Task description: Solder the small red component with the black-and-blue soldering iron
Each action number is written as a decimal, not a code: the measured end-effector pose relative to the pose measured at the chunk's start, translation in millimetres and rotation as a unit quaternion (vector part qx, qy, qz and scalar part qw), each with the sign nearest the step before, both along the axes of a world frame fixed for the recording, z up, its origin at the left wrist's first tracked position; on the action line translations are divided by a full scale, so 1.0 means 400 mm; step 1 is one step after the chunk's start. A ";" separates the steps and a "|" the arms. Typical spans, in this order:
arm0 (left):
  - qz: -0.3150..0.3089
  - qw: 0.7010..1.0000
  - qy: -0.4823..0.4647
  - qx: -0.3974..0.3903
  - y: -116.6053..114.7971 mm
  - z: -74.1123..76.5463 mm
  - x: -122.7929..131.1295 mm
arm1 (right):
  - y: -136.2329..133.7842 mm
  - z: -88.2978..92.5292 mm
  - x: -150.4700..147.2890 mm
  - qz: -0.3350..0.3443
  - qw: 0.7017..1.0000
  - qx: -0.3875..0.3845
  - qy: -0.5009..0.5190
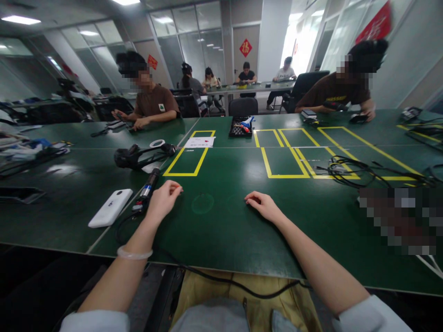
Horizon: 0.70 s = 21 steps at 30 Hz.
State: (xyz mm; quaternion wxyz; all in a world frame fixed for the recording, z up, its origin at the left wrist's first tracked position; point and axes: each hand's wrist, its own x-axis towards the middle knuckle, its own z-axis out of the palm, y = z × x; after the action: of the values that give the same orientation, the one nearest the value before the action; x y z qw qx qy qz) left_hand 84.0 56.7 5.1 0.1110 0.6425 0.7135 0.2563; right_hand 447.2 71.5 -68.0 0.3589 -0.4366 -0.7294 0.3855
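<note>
My left hand rests on the green table with its fingers curled in and pressed together, and I see nothing in it. A black cylindrical tool with a blue and silver band lies just left of that wrist, joined to a cable. Further left is a white phone-shaped device. My right hand lies on the table across from the left one, its fingers loosely folded toward the thumb, with no object visible in it. Between the hands, a faint ring mark shows on the tabletop.
Yellow tape outlines mark the green table. A black headset-like device, a paper sheet, a black tray with tools and tangled black cables lie around. Two co-workers sit opposite.
</note>
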 end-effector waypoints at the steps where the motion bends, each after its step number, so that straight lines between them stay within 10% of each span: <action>1: -0.063 0.994 -0.092 -0.013 0.015 -0.003 0.051 | 0.001 -0.001 0.001 0.001 1.000 0.000 0.003; 9: -0.305 0.849 -0.386 -0.192 0.063 -0.090 0.403 | 0.008 -0.009 0.005 0.054 0.993 -0.047 0.091; 21: -0.266 0.821 -0.462 -0.206 0.063 -0.161 0.432 | 0.011 -0.027 -0.004 0.057 0.990 -0.032 0.124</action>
State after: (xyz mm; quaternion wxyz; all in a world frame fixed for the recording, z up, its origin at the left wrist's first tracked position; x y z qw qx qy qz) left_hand 256.8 81.8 -59.3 0.6212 0.5755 0.4163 0.3310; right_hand 445.7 75.8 -78.8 0.4100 -0.3542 -0.6903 0.4795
